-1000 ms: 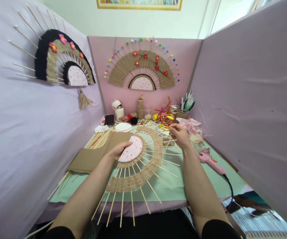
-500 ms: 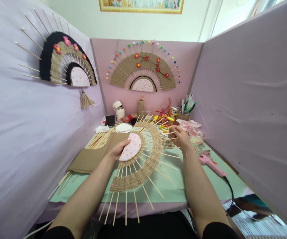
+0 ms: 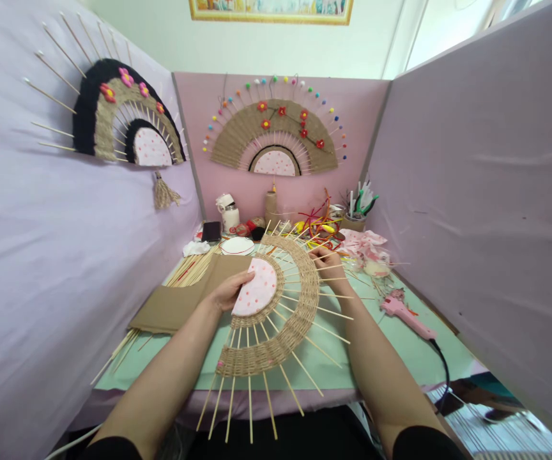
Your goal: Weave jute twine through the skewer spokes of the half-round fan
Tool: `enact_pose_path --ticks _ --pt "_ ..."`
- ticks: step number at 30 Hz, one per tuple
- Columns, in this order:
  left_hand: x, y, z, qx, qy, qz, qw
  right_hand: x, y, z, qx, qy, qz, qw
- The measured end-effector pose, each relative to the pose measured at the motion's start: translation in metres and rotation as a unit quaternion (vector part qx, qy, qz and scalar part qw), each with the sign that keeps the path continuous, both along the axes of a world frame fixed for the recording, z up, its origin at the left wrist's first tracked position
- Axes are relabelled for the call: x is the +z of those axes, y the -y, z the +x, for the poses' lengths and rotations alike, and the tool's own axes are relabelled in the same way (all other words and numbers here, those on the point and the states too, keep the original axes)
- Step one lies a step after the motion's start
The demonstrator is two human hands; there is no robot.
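A half-round woven fan (image 3: 299, 306) of twine on thin wooden sticks is held up over the table, its straight edge toward the left. My left hand (image 3: 230, 287) is closed on its white, pink-dotted centre (image 3: 259, 287), thumb on the front face and fingers behind. At the fan's outer right rim is my right hand (image 3: 328, 265), with fingers pinched together behind the stick ends. What lies between those fingertips is too small to make out. Bare stick ends stick out beyond the outer woven band.
A pink glue gun (image 3: 406, 316) with a black cord lies right. Brown cardboard (image 3: 170, 306) covers loose sticks at left. Behind stand a white bottle (image 3: 229, 217), a twine cone (image 3: 271, 207) and a tool pot (image 3: 353, 222). Finished fans (image 3: 276, 137) hang on the partitions.
My right hand has moved left and inward, from beyond the stick tips to close by the woven band. The fan has shifted slightly right and down in my left hand.
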State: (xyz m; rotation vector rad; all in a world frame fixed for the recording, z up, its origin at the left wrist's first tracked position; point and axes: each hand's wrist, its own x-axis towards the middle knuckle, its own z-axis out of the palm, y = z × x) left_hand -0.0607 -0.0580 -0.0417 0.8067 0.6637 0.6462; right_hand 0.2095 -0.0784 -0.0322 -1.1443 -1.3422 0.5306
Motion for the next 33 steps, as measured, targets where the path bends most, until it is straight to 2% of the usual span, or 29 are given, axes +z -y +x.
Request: enact_pose_path --ticks 3,7,12,16,24,29,33 --pt "-0.001 0.001 0.0 -0.002 0.007 0.011 1.0 0.001 0.002 -0.006 -0.051 0.024 0.028 0.998" --pt "-0.001 0.0 -0.001 -0.007 0.0 0.015 1.0 0.002 0.005 -0.006 -0.087 0.036 0.034 0.995" --pt "0.0 0.001 -0.001 -0.004 -0.008 0.015 1.0 0.002 0.006 -0.003 -0.1 0.058 0.034 0.993" --pt "0.0 0.001 -0.002 0.004 -0.011 0.013 1.0 0.0 0.001 0.0 -0.081 0.08 0.055 0.992" --pt "0.0 0.001 -0.001 -0.03 -0.018 0.002 0.999 0.001 0.002 0.01 -0.11 0.045 0.079 0.99" --pt "0.0 0.001 0.0 -0.019 -0.025 0.004 0.999 0.005 0.005 0.017 -0.167 0.02 0.072 0.983" --pt "0.001 0.002 0.001 -0.013 -0.042 -0.003 0.999 0.006 0.005 0.021 -0.169 0.006 0.097 0.981"
